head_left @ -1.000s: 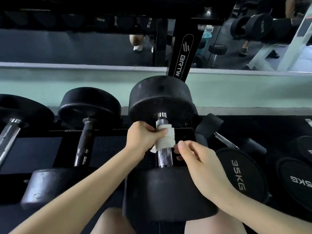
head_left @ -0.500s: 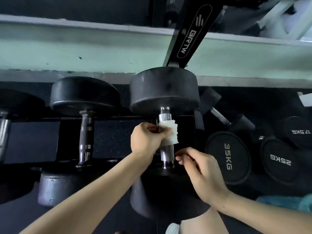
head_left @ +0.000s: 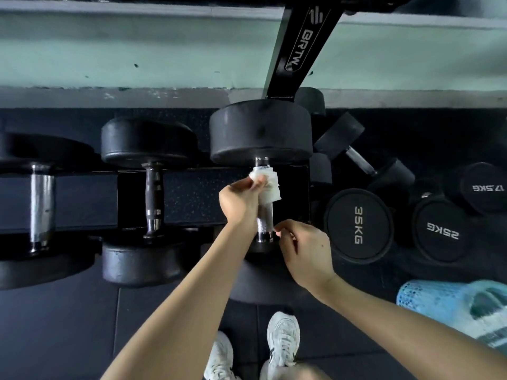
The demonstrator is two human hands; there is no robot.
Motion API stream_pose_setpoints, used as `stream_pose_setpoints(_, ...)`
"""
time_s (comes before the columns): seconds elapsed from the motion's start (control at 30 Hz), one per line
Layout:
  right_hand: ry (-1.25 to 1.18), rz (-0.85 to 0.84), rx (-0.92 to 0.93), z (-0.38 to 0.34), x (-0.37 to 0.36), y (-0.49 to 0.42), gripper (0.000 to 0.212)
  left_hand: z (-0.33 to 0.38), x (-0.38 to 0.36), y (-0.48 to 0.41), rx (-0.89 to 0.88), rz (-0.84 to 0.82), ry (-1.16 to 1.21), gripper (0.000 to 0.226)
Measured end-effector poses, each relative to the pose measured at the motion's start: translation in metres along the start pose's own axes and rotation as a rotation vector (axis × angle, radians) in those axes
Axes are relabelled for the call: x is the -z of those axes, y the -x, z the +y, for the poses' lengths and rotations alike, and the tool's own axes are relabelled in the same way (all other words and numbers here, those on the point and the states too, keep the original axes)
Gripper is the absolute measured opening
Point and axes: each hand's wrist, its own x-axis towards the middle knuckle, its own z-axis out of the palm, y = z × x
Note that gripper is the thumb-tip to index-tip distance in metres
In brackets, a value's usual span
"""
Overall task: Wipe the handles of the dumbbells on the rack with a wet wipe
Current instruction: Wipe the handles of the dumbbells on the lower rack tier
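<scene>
While the left hand (head_left: pixel 241 200) pinches the wet wipe (head_left: pixel 270 182) between thumb and curled fingers, the holdings stand as listed.

- Wet wipe: white, crumpled, wrapped around the far end of the handle (head_left: pixel 264 219), just below the far head.
- Handle: knurled chrome, part of the largest dumbbell (head_left: pixel 260 133) on the rack (head_left: pixel 192 198); its near half is bare and shining.
- Left hand: closed on the wipe, thumb uppermost, forearm reaching in from the lower left.
- Right hand (head_left: pixel 303 253): fingers loosely curled, fingertips at the near end of the handle. Whether they touch or grip the metal cannot be told.
- Dark-handled dumbbell (head_left: pixel 153 193): next to the left on the rack, with black round heads.
- Thick chrome-handled dumbbell (head_left: pixel 41 204): furthest left, cut by the frame edge.
- Rack upright (head_left: pixel 299 37): black, slanted, lettered BRTW, rising behind the largest dumbbell.
- Floor stock, right of the rack: 35KG dumbbell (head_left: pixel 359 226), 25KG dumbbell (head_left: pixel 441 231) and 17.5KG dumbbell (head_left: pixel 488 187), marked ends towards the camera; a smaller dumbbell (head_left: pixel 356 157) lies tilted behind them.
- Floor mat (head_left: pixel 68 325): dark rubber.
- White trainers (head_left: pixel 282 338): two, bottom centre, toes towards the rack.
- Pale blue item (head_left: pixel 439 303): lower right, kind unclear.
- Wall (head_left: pixel 137 50): pale green, behind the rack.
</scene>
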Motion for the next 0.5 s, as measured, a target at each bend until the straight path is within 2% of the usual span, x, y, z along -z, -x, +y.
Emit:
stream_pose_setpoints(0.13,0.003,-0.001,0.001,-0.001,0.002,-0.002,0.036,0.015,-0.01,-0.011,-0.068,0.025,-0.053,0.028)
stream_pose_setpoints(0.2,0.002,-0.018,0.006,0.0,0.002,-0.003,0.035,0.009,-0.007,-0.012,-0.108,-0.009,-0.093,0.021)
stream_pose_setpoints(0.27,0.005,-0.024,0.013,0.0,0.001,-0.003,0.035,0.004,-0.001,-0.01,-0.107,-0.033,-0.159,0.025)
stream_pose_setpoints(0.5,0.013,-0.043,0.02,-0.002,0.003,-0.005,0.031,-0.008,0.018,0.001,-0.152,-0.085,-0.529,0.023)
